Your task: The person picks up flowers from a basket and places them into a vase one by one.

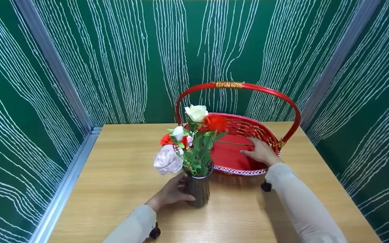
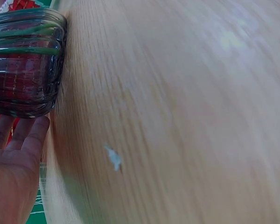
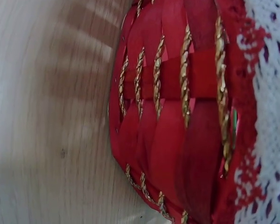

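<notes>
A dark ribbed glass vase [image 1: 199, 190] stands on the table, holding a white rose [image 1: 197, 113], a pale lilac bloom [image 1: 168, 159], red flowers and green leaves. My left hand [image 1: 171, 193] holds the vase from its left, thumb across the front; in the left wrist view its fingers reach the glass vase [image 2: 23, 70], with green stems inside. My right hand [image 1: 261, 152] is inside a red woven basket [image 1: 241, 171], thumb and fingers spread apart. A thin green stem [image 1: 233, 143] runs to its fingers; its other end is hidden behind the bouquet.
The basket's tall red handle [image 1: 290, 104] arches up, wrapped in gold at the top. White lace [image 3: 270, 116] trims its rim. Green walls with white streaks enclose the wooden table [image 1: 120, 162] at the back and both sides.
</notes>
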A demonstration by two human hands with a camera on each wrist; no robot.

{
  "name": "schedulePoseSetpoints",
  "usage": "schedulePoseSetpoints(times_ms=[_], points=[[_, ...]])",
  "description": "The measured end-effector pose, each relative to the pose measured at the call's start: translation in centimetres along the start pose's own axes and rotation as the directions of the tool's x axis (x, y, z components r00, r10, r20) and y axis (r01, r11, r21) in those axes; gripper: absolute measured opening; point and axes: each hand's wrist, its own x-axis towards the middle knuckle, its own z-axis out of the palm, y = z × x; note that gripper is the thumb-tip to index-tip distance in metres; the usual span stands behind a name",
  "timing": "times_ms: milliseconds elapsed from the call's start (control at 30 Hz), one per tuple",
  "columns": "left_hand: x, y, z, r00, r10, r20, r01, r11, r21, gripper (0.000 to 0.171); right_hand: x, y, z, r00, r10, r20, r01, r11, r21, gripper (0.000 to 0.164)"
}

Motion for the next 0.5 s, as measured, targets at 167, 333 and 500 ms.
schedulePoseSetpoints(times_ms=[167,333,500], points=[[0.0,-0.1,0.1,1.0,0.021,0.006,-0.021,1.0,-0.005,0.077,0.4,0.4,0.2,0.999,-0.019,0.029,0.02,0.999,-0.031,0.088],[0.0,-0.3,0.1,1.0,0.005,0.007,-0.005,1.0,-0.003,0.076,0.8,0.7,0.6,0.998,-0.015,0.065,0.019,0.998,-0.063,0.085],[0.0,0.0,0.0,1.0,-0.01,0.012,0.01,1.0,0.007,0.079,1.1,0.6,0.9,0.996,0.018,0.092,-0.011,0.998,-0.069,0.081]])
